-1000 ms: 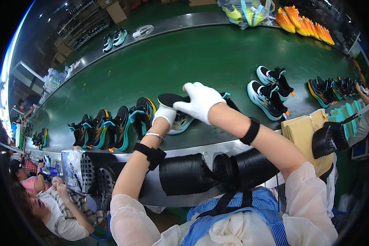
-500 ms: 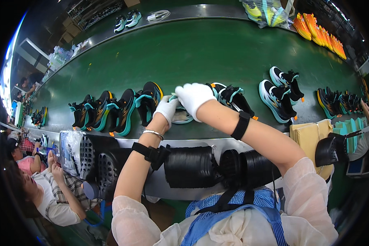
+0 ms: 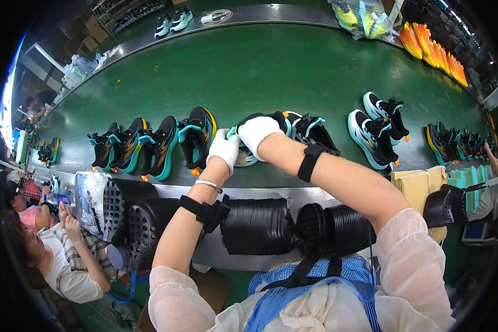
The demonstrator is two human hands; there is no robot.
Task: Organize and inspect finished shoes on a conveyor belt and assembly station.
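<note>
Bright, even overhead light; soft sheen on the green conveyor belt (image 3: 271, 61) far side. Short shadows under shoes. Strong fisheye bend and black vignette at edges. Blown-out glare far left. Centre sharp, rim soft.

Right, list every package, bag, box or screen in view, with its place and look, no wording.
Clear plastic bag: far edge of the green belt, holding yellow and teal shoes.
Cardboard boxes: brown, stacked beyond the belt, upper left.
Tan cartons: near edge, right of the right hand.
Clear wrapped pack: near edge, left of the black sole stacks.
Screens: none clearly visible.
</note>
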